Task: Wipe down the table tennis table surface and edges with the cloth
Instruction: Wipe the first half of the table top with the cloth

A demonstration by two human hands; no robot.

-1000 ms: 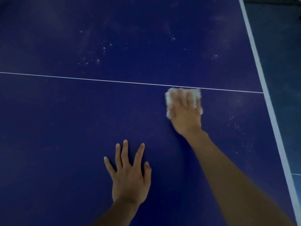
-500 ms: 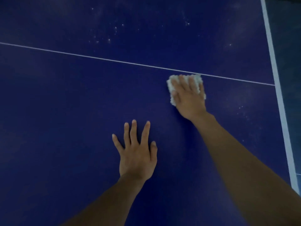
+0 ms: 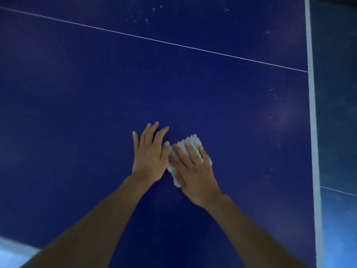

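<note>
The dark blue table tennis table (image 3: 77, 113) fills the view. A small white fluffy cloth (image 3: 190, 145) lies on it near the middle. My right hand (image 3: 193, 171) presses flat on the cloth with straight fingers, covering most of it. My left hand (image 3: 150, 153) rests flat on the table just left of the cloth, its thumb touching the cloth's edge. White dust specks (image 3: 146, 16) dot the surface at the top and near the right side.
A thin white centre line (image 3: 173, 44) crosses the table diagonally. The white edge stripe (image 3: 312, 113) runs down the right side, with darker floor (image 3: 338, 93) beyond it. A pale table edge (image 3: 17, 247) shows at the bottom left.
My right hand has dragged the cloth back from the centre line toward me, ending beside my left hand. The view has shifted so the centre line sits farther up.
</note>
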